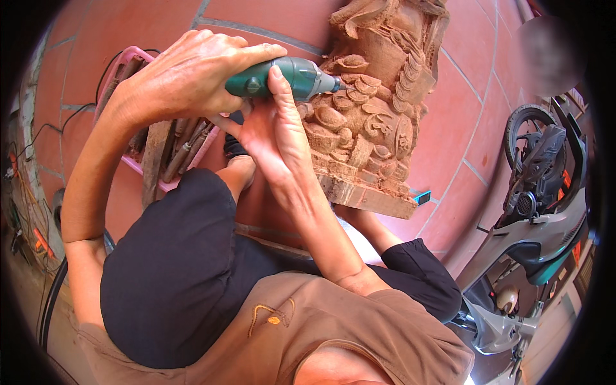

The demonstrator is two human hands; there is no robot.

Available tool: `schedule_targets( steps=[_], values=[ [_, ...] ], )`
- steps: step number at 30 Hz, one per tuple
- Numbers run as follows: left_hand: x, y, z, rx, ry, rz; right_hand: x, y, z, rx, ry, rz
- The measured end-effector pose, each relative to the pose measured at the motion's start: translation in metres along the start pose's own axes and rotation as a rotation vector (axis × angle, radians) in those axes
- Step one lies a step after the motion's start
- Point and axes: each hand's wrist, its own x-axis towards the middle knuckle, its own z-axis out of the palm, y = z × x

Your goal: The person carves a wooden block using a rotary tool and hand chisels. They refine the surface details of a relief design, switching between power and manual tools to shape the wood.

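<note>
A brown sleeveless cotton top (301, 327) and black shorts over a raised knee (173, 269) fill the lower picture, nearest the camera. Beyond them the right hand (276, 131) rises with open fingers, its forefinger laid along the green plastic rotary carving tool (285, 77). The left hand (189, 74) is clamped round the rear of that tool from above. The tool's dark tip touches the reddish carved wooden statue with scale and coin shapes (369, 109), which stands on red floor tiles (462, 128). Behind the hands lies a pink plastic tray of wooden-handled chisels (170, 151). A grey scooter (545, 199) stands at the right.
</note>
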Motion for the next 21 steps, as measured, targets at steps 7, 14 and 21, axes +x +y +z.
schedule_targets(
  steps=[7, 14, 21],
  values=[
    [0.005, -0.003, 0.000, -0.046, -0.026, -0.013, 0.004, 0.000, -0.001, -0.004, 0.009, -0.021],
    [0.002, -0.004, -0.001, -0.036, 0.015, -0.014, 0.011, 0.002, -0.003, -0.003, -0.018, -0.015],
    [0.006, -0.002, 0.001, -0.031, -0.016, -0.039, 0.011, -0.002, -0.009, -0.010, -0.018, -0.019]
  ],
)
